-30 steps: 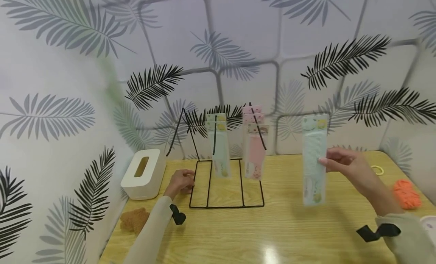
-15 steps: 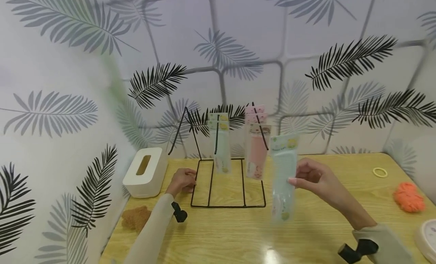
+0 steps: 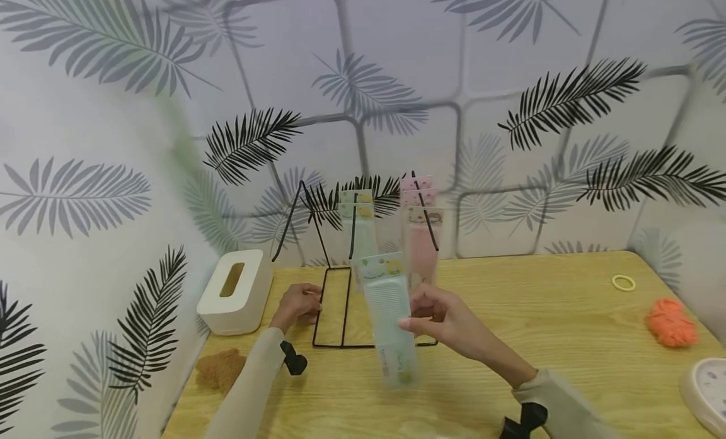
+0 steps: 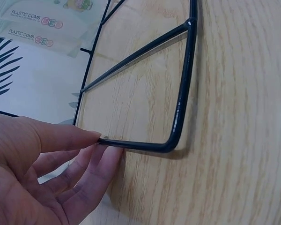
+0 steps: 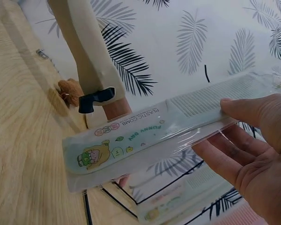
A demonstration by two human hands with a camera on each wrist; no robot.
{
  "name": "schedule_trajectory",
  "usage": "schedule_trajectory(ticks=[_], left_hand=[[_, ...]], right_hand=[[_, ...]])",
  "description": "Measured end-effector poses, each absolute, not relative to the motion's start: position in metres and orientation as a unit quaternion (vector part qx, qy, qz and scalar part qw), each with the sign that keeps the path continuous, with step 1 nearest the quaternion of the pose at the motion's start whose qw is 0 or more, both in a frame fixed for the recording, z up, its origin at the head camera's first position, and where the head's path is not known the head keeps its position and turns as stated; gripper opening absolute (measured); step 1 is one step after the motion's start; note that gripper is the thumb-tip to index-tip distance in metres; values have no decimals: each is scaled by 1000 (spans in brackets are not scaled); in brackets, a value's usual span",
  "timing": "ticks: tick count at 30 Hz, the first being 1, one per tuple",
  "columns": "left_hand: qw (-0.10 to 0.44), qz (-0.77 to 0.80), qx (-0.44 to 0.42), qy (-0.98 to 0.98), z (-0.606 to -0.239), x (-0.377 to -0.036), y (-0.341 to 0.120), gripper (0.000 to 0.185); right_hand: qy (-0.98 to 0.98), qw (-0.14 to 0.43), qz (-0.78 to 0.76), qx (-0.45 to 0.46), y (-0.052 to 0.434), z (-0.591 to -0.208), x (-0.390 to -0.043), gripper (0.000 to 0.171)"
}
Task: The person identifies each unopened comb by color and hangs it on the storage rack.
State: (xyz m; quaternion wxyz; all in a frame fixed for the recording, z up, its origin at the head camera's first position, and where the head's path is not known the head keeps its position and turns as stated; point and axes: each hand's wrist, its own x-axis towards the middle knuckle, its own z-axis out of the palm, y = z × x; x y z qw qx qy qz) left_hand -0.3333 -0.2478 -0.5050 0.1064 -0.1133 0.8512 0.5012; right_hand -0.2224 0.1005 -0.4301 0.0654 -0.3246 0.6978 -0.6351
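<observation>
In front of the rack, my right hand has swung the pinched comb pack leftward; left hand still pinches the frame.

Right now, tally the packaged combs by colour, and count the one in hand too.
Green: 3, made up of the hanging green packs, 2 on the wire rack, and the held green pack, 1 pinched by the right hand.
Pink: 3, the pink packs, all hanging on the rack, counted by their overlapping header cards.
Total: 6
</observation>
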Motion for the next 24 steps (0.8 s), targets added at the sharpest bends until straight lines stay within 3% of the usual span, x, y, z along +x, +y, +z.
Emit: schedule_trajectory(ticks=[7, 24], left_hand=[[105, 493, -120, 855, -503, -328, -250, 45], [111, 491, -128, 854, -503, -333, -245, 45]], right_hand=[[696, 77, -641, -314, 68, -441, -224, 14], [696, 27, -648, -308, 50, -442, -234, 12]])
